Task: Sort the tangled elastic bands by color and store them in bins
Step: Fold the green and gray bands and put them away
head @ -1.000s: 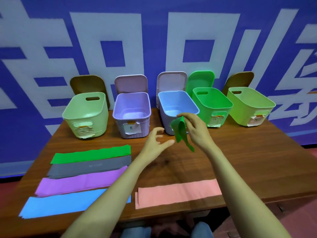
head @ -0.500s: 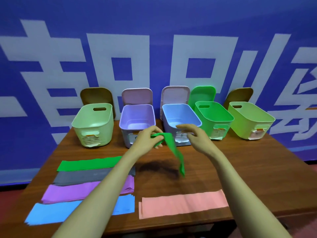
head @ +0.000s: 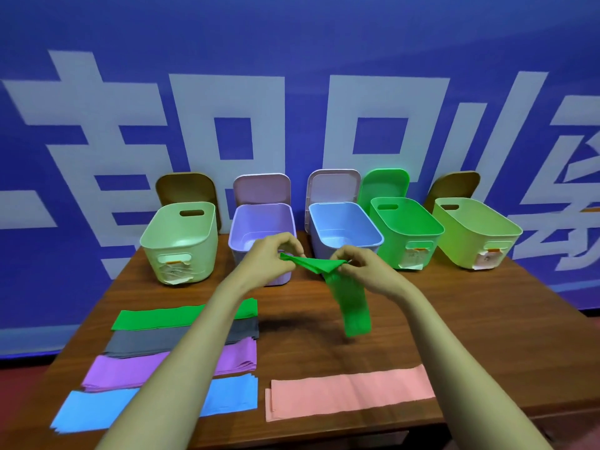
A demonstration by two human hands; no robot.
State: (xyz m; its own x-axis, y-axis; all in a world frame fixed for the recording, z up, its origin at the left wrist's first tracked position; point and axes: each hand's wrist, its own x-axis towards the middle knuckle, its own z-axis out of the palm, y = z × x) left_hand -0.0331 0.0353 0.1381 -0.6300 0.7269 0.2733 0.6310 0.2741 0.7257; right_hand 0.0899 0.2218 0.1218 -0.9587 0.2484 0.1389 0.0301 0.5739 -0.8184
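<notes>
Step in hand: you are holding one green band in the air between both hands, straightening or folding it before it is stored.

Your left hand has thumb and fingertips closed together on one end of the band. Your right hand pinches it a short way along, fingers curled and clamped on the fabric. Between the two pinches the band runs taut and bunched. Below your right fingers the rest hangs loose toward the table. Whether its lower end touches the wood cannot be told.

Just beyond your fingertips stand the lilac bin and the blue bin. The bright green bin is beyond and to the right of your right fingers, open, with nothing visible inside. Further right again is a yellow-green bin, and left of your left fingers a pale green bin.

Nearer you than your fingers, flat on the table, lie another green band, a grey band, a purple band, a blue band and a pink band.

Judgement: sorting looks laid out and storing has barely begun. The next move calls for gathering the hanging tail, carrying the band right past the blue bin and letting go over the bright green one. Take care not to pick either paler green bin.
</notes>
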